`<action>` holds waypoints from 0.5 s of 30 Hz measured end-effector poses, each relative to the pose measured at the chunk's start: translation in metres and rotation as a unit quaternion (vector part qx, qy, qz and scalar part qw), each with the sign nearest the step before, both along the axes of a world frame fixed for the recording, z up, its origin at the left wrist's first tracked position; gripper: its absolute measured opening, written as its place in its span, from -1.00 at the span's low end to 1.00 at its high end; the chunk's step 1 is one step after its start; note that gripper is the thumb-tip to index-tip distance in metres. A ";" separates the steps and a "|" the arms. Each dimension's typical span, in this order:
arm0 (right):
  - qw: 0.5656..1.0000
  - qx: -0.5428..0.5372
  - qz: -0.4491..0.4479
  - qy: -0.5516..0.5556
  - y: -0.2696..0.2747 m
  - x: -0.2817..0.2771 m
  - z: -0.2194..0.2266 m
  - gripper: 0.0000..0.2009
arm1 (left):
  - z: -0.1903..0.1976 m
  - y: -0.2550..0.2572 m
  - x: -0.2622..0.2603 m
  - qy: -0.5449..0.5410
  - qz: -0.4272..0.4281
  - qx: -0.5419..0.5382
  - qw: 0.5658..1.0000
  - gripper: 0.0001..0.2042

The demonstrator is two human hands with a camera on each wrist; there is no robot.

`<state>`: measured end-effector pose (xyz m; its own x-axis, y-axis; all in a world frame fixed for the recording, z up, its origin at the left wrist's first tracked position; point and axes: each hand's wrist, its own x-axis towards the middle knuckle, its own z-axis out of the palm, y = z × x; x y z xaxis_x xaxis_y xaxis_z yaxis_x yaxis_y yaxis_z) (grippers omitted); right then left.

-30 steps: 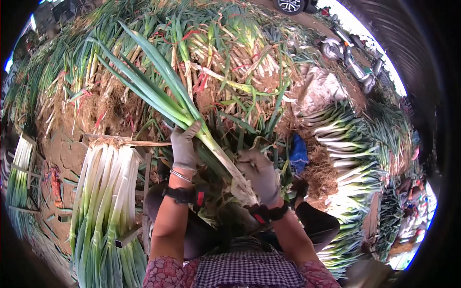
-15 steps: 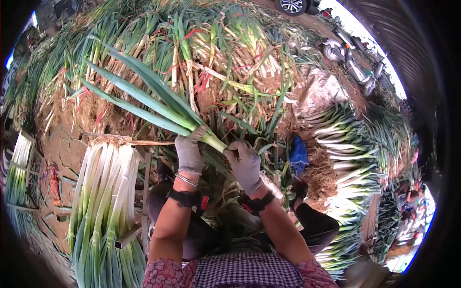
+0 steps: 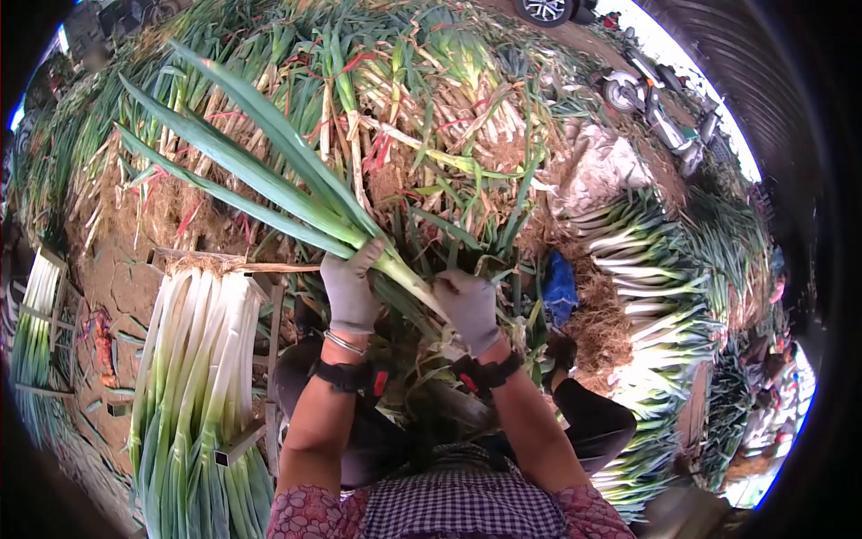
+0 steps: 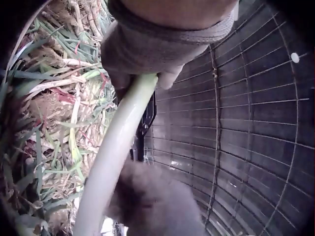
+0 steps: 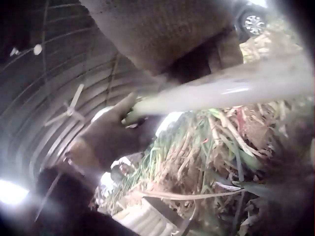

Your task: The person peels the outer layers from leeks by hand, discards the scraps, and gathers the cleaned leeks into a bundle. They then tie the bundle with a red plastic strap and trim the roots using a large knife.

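A large green onion point(image 3: 404, 274) lies slantwise between both gloved hands, its long leaves fanning to the upper left. My left hand point(image 3: 352, 287) grips it where the leaves meet the stalk, thumb over the top. Lower down, my right hand point(image 3: 467, 310) has its fingers curled at the stalk, covering part of it. The left wrist view shows a smooth white stalk point(image 4: 106, 162) running down from the left hand, with the right hand point(image 4: 155, 201) blurred beside it. In the right wrist view the right hand point(image 5: 167, 34) is over the same stalk point(image 5: 211, 93).
Trimmed green onions point(image 3: 202, 350) lie in a metal frame at left. A long row of white-stalked onions point(image 3: 642, 296) lies at right, near a blue bag point(image 3: 558, 287). Untrimmed onions point(image 3: 449, 108) with roots and red ties are heaped ahead. A motorcycle point(image 3: 660, 117) stands far right.
My right hand went from the stalk's lower end up close to the left hand, then back down along it a little. My left hand keeps its grip; the leaves swung left.
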<state>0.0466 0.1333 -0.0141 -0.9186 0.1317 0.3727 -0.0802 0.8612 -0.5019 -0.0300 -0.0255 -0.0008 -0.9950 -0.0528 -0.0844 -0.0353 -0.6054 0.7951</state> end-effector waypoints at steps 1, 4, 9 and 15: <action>0.981 -0.194 -0.003 -0.020 0.012 0.003 -0.008 -0.85 | 0.004 -0.001 0.000 0.019 -0.007 0.024 1.000 -0.80; 0.884 -0.466 -0.023 -0.032 0.014 0.010 -0.009 -0.83 | 0.001 -0.005 -0.008 0.042 -0.007 0.005 0.999 -0.77; 0.996 -0.026 -0.012 0.080 -0.027 0.003 0.023 -0.88 | -0.006 0.006 -0.003 0.028 0.003 0.009 1.000 -0.78; 0.991 -0.125 -0.001 0.056 -0.008 -0.004 0.000 -0.92 | 0.008 -0.005 0.006 0.028 -0.038 0.048 0.998 -0.71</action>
<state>0.0424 0.1257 -0.0144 -0.8732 0.2342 0.4274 -0.1461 0.7108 -0.6880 -0.0242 -0.0300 0.0071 -0.9992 0.0280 -0.0288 -0.0402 -0.6767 0.7351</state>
